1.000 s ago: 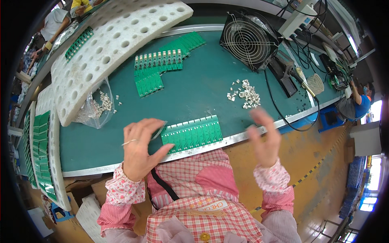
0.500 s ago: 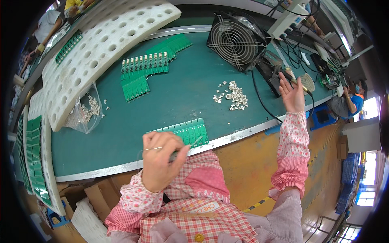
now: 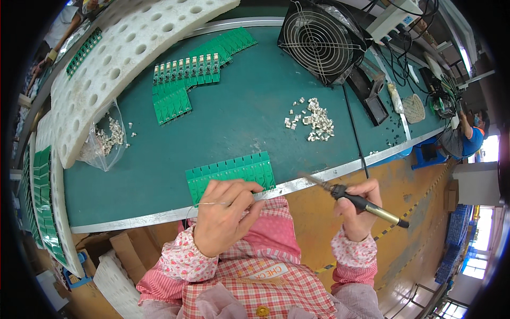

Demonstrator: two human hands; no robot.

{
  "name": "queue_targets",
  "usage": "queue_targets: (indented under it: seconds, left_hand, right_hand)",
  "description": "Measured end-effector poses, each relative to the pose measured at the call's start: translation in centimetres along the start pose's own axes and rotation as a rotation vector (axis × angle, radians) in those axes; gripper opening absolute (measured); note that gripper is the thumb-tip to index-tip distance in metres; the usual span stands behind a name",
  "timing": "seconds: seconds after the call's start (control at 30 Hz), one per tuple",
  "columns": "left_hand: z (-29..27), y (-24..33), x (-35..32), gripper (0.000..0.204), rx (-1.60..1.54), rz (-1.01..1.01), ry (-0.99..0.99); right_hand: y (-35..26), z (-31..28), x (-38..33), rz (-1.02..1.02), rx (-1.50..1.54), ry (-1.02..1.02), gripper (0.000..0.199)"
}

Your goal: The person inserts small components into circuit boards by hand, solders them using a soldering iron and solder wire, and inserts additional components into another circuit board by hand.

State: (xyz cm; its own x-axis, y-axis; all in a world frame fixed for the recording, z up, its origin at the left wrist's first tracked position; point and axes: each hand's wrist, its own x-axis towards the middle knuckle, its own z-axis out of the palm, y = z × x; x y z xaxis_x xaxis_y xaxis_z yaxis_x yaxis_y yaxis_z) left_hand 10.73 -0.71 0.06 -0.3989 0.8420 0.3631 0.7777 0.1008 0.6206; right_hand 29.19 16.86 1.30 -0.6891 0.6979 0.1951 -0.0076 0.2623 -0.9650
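Note:
A green circuit board panel [image 3: 228,170] lies near the table's front edge. My left hand [image 3: 226,215] is at its near side, closed on a thin solder wire [image 3: 210,203] that runs across the fingers; the fingertips partly hide the board. In my right hand [image 3: 355,219] is a soldering iron [image 3: 392,215] with a black and brass-coloured handle. Its blurred tip points left, over the metal table edge [image 3: 324,176], just right of the board and apart from it.
A pile of small white-silver connectors [image 3: 320,122] lies to the right, below a black fan [image 3: 321,45]. Further right is a black holder [image 3: 372,103]. More green boards [image 3: 186,74] are at the far left, beside a bag of parts [image 3: 109,143] and holed white foam [image 3: 127,50].
My right hand, earlier at the holder on the right, has come back left and nearer with the soldering iron. My left hand has shifted slightly right and nearer, baring more of the board.

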Motion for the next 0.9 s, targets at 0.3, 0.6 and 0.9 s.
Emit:
queue_targets:
  seconds: [0.3, 0.6, 0.9]
  left_hand:
    - [0.2, 0.0, 0.2, 0.015, 0.01, -0.006, -0.004]
    - [0.6, 0.0, 0.2, 0.016, 0.04, 0.002, 0.023]
    - [0.9, 0.2, 0.3, 0.017, 0.089, 0.018, 0.043]
  right_hand:
    - [1.6, 2.0, -0.8, 0.087, 0.233, 0.063, 0.019]
    - [2.0, 2.5, -0.6, 0.107, 0.213, 0.021, 0.018]
    - [2.2, 2.3, -0.7, 0.095, 0.216, 0.002, 0.018]
